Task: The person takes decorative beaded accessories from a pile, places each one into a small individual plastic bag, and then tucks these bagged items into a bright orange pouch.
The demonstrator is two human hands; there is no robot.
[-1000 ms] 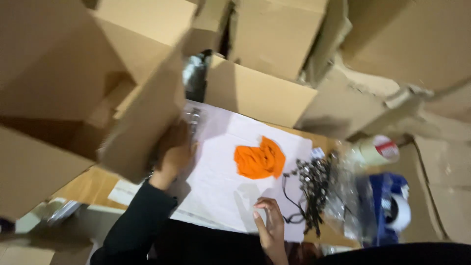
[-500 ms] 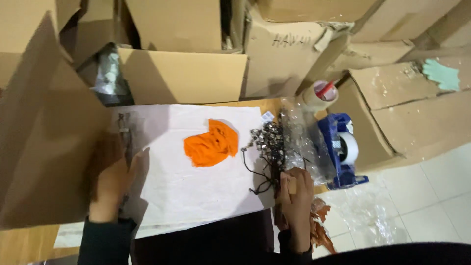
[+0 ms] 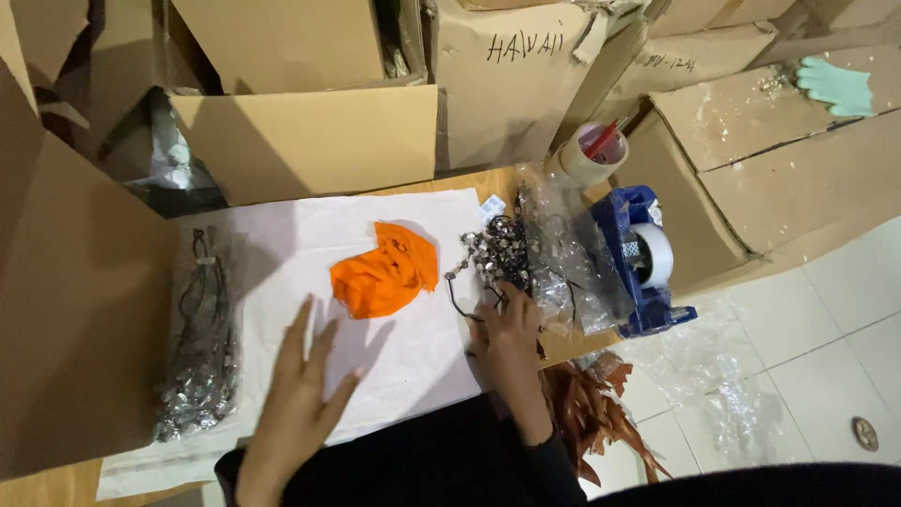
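Head view shows the left hand (image 3: 298, 394) lying flat and open, fingers spread, on the white paper (image 3: 375, 244) at about seven o'clock from the orange cloth (image 3: 385, 272), gripping nothing. At three o'clock from the cloth, the right hand (image 3: 507, 333) rests with curled fingers on the tangle of beaded necklaces (image 3: 493, 255); whether it grips them I cannot tell. Half a second ago the left hand sat further left, beside the bagged necklaces (image 3: 197, 347); it has since slid toward the cloth.
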